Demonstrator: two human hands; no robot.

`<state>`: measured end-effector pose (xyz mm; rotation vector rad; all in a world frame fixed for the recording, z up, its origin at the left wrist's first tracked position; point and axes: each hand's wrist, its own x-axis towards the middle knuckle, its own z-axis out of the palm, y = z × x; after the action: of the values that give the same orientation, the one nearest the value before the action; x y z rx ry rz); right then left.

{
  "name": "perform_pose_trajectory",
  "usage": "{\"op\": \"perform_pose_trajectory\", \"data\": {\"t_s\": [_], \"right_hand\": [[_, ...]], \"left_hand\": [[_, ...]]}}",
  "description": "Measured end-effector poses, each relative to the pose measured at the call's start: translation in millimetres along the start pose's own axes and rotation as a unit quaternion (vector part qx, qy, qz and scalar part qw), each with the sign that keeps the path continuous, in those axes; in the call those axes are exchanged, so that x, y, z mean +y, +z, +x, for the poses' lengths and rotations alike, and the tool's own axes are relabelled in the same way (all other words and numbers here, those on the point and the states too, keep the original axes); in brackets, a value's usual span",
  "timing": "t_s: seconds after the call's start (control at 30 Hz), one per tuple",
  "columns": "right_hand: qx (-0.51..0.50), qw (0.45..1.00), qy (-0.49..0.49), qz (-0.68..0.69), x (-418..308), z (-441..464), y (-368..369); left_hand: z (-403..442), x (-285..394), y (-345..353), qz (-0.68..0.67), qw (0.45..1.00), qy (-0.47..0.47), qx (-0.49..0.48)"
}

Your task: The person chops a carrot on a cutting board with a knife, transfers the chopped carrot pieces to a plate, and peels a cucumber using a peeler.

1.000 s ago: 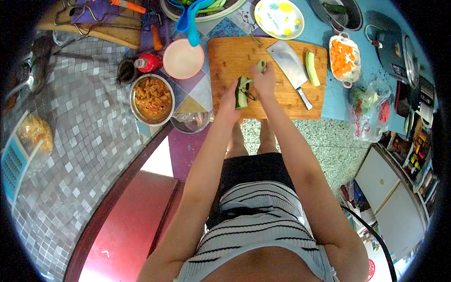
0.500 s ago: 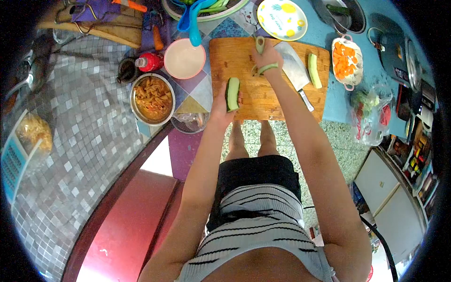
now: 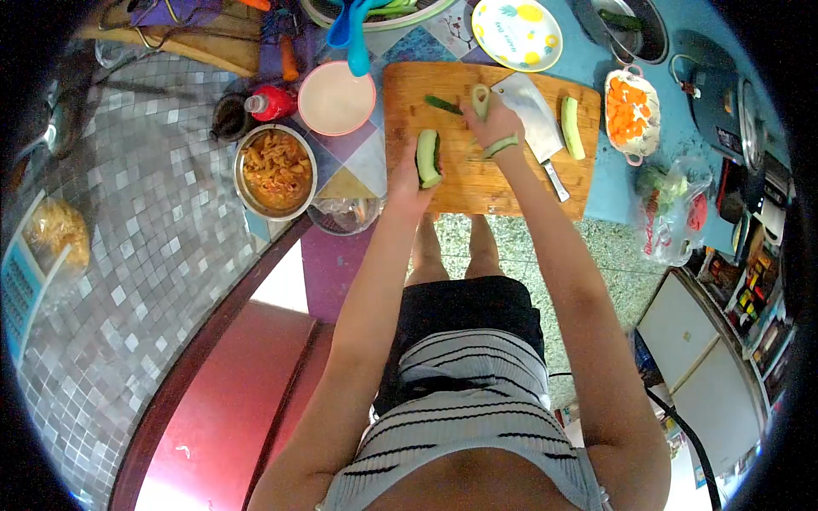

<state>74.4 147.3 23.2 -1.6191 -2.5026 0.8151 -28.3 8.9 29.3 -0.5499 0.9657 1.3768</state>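
Observation:
My left hand [image 3: 411,183] is closed around a partly peeled cucumber piece [image 3: 428,160], pale on top with dark skin along its side, over the left part of the wooden cutting board [image 3: 464,196]. My right hand [image 3: 494,126] grips what looks like a peeler, its pale green handle [image 3: 481,100] with a hole pointing away from me; its blade is hidden. A dark green strip of peel [image 3: 442,105] shows just left of that hand. A green band circles my right wrist. Beside it lies a cleaver [image 3: 532,115], then a peeled cucumber piece [image 3: 572,128].
A pink-rimmed bowl [image 3: 336,98], a red-capped bottle [image 3: 271,103] and a metal bowl of sauced food [image 3: 277,175] stand left. Rightward are a dish of sliced carrots [image 3: 629,115] and a plastic bag [image 3: 677,221]. A pineapple-patterned plate [image 3: 517,34] lies behind the board.
My right hand has moved slightly toward me and right, and the dark peel strip now shows beside it. The cucumber piece in my left hand has tilted a little.

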Motion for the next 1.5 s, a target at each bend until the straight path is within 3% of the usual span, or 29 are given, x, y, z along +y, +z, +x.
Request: {"op": "perform_pose_trajectory", "data": {"t_s": [0.03,0.07,0.13,0.23,0.5,0.6,0.67,0.8,0.87,0.97,1.1,1.2,1.43,1.5], "right_hand": [[0.069,0.990,0.057,0.109,3,-2,5],[0.070,0.990,0.058,0.107,3,-4,10],[0.046,0.944,0.124,0.303,0,-8,20],[0.034,0.936,0.182,0.299,-20,-21,15],[0.055,0.941,0.184,0.278,-24,-30,19],[0.052,0.952,0.186,0.236,-20,-25,23],[0.109,0.940,0.252,0.201,-15,-14,26],[0.128,0.940,0.244,0.203,0,2,19],[0.093,0.916,0.321,0.222,6,5,17],[0.064,0.911,0.317,0.254,10,-1,21],[0.075,0.910,0.295,0.283,7,-20,51],[0.053,0.881,0.263,0.391,4,-26,61],[0.059,0.930,0.241,0.273,-13,-22,44],[0.134,0.910,0.257,0.296,-5,-12,49]], "left_hand": [[4,-5,2,0.012,1.000,0.014,0.015],[6,-9,5,0.023,0.999,0.027,0.031],[6,-16,11,0.038,0.998,0.032,0.036],[8,-21,15,0.048,0.997,0.038,0.041],[7,-26,18,0.030,0.996,0.069,0.044],[10,-29,9,0.062,0.996,0.050,0.045],[2,-30,9,0.112,0.993,0.012,0.030],[-19,-23,8,0.126,0.992,-0.022,0.002],[-24,-19,8,0.116,0.993,-0.024,0.002],[-11,-18,6,0.042,0.999,0.001,0.012],[6,-17,11,0.049,0.997,0.025,0.048],[11,-16,14,0.063,0.996,0.028,0.064],[7,-15,8,0.109,0.992,0.033,0.046],[-5,-13,6,0.138,0.989,0.021,0.053]]}}
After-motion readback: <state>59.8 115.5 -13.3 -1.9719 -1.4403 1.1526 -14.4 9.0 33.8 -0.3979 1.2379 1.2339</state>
